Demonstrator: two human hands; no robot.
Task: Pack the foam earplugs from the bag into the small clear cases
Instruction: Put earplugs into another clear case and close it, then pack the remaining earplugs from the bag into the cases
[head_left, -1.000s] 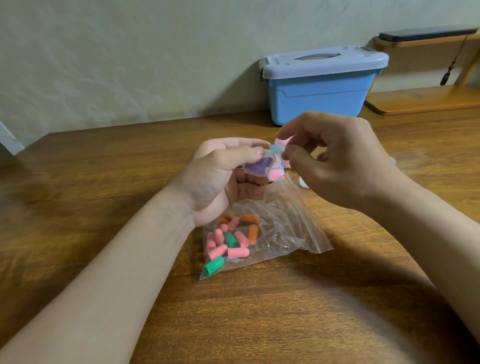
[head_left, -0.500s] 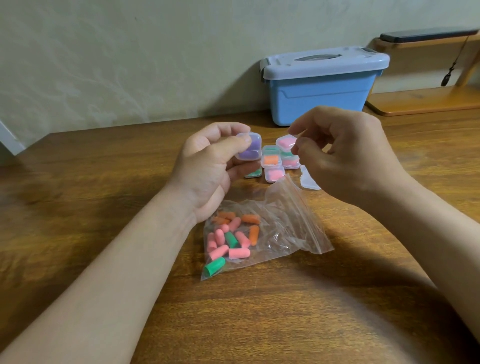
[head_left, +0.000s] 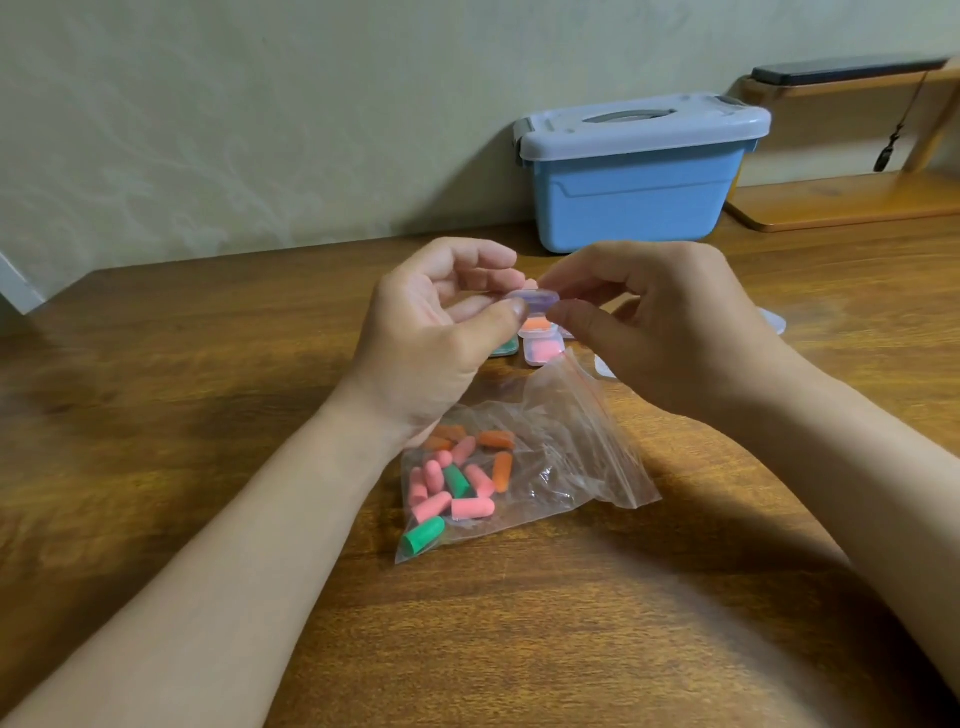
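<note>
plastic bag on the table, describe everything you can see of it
The bag is thin, clear, crinkled plastic with a reddish line along its right edge. It lies on the wooden table, with pink, orange and green foam earplugs bunched in its left end and the rest looking empty. The left hand overlaps its far left corner.

Pale plaster wall (head_left: 260, 130) behind a brown wooden table (head_left: 156, 389).

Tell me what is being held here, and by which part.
A small clear case, purple inside: the left hand pinches its left end, the right hand its right end.
</note>
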